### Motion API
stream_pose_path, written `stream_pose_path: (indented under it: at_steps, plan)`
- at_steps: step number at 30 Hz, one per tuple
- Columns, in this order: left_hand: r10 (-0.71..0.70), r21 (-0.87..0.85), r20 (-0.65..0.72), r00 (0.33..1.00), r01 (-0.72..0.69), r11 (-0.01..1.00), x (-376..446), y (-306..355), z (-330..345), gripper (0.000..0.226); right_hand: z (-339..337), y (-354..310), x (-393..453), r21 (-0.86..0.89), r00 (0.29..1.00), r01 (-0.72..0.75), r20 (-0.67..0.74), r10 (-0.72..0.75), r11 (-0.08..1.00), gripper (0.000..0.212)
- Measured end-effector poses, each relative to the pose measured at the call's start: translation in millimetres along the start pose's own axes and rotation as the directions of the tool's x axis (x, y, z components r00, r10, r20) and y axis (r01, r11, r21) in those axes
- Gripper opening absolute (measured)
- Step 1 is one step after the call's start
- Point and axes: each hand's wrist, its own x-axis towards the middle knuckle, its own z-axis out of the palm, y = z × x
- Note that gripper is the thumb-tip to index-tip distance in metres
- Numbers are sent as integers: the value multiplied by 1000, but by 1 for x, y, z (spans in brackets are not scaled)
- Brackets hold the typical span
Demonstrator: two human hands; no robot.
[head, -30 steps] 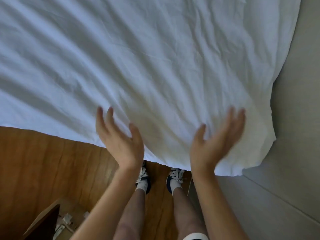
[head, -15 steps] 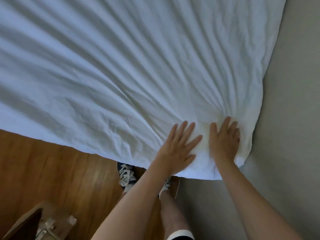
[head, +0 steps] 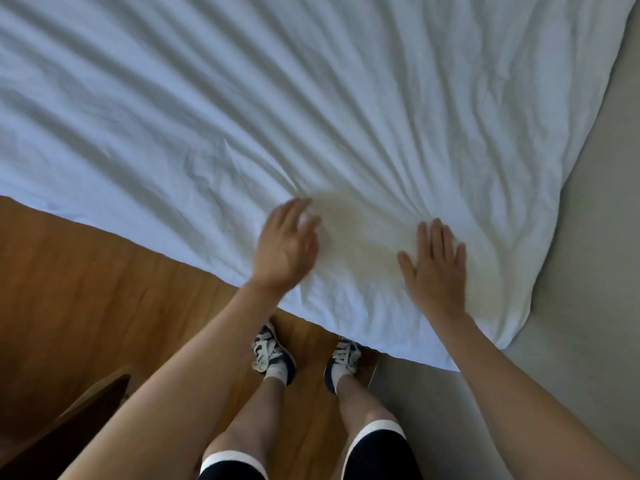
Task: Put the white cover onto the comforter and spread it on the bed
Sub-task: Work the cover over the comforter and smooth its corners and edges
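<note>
The white covered comforter (head: pixel 311 109) lies spread across the bed and fills the upper part of the head view, with long wrinkles running toward its near right corner (head: pixel 498 327). My right hand (head: pixel 434 268) lies flat on the fabric near that corner, fingers straight and spread. My left hand (head: pixel 287 247) rests on the comforter near its front edge, blurred by motion, with its fingers loosely extended. Neither hand grips the fabric. The comforter inside the cover is hidden.
Wooden floor (head: pixel 104 289) runs along the bed's near side under my feet in sneakers (head: pixel 273 355). A grey surface (head: pixel 588 306) borders the comforter on the right. A dark wooden piece of furniture (head: pixel 79 403) sits at the lower left.
Both hands went from raised above the corner to pressing side by side on it. Now they lie apart, the left hand having slid leftward along the front edge.
</note>
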Motion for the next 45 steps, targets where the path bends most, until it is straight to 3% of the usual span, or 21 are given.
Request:
stream_pose_path:
  at_steps: [2, 3, 6, 9, 11, 16, 21, 28, 42, 45]
  plan:
    - [-323, 227, 88, 942, 297, 928, 16, -67, -18, 50, -6, -8, 0, 7, 996, -74, 53, 74, 997, 67]
    - [-421, 318, 190, 887, 350, 881, 13, -87, -24, 58, -8, -16, 0, 7, 988, -127, 87, 126, 992, 67]
    - [-425, 480, 515, 744, 160, 862, -35, -81, -36, 73, -25, -46, -11, 7, 944, -267, 206, 260, 964, 67]
    - [-296, 314, 743, 600, 78, 946, -69, -43, -64, 77, -65, -83, -21, 40, 884, -318, 374, 281, 947, 67]
    - [-248, 201, 794, 555, 146, 969, -70, -29, -96, 67, -95, -113, -33, 114, 902, -265, 381, 204, 958, 62]
    - [-332, 29, 722, 608, 452, 891, -94, -13, -205, 50, -162, -198, -88, 355, 922, -190, 385, 42, 915, 52]
    - [-469, 36, 702, 536, 631, 775, -140, -32, -295, 46, -212, -261, -143, 354, 865, -123, 497, -75, 927, 49]
    - [-583, 47, 665, 467, 753, 656, -158, -116, -372, 41, -247, -353, -147, 320, 833, -63, 539, -127, 945, 45]
    - [-777, 105, 555, 296, 902, 419, -96, -368, -481, 39, -270, -624, -10, 283, 769, 197, 550, -327, 939, 40]
    - [-787, 125, 548, 283, 902, 412, -92, -420, -501, 39, -272, -685, 7, 286, 755, 258, 536, -377, 923, 40]
